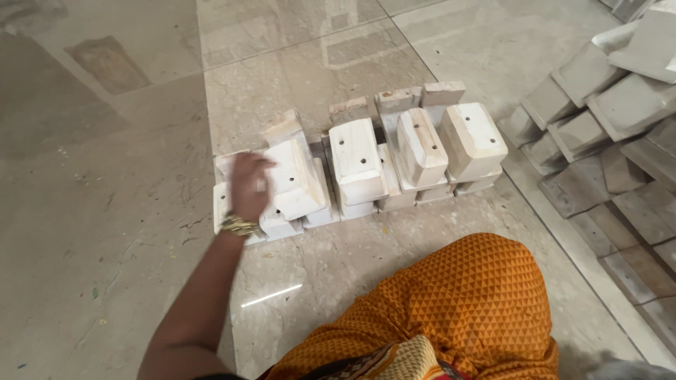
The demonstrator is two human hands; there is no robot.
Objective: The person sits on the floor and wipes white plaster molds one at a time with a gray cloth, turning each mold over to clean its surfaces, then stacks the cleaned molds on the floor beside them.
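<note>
- Left hand (pixel 248 184) — blurred, fingers curled onto the leftmost white plaster block (pixel 294 177); grip unclear.
- That block: chalky white, rounded, one drilled hole, tilted — at nine o'clock in the block row (pixel 394 151) on the marble floor (pixel 105 246).
- Grey slabs (pixel 605 105) stacked at three o'clock.

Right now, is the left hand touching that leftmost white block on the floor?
Touching. The head view shows the left hand lying against the leftmost white block, with no gap visible.
</note>
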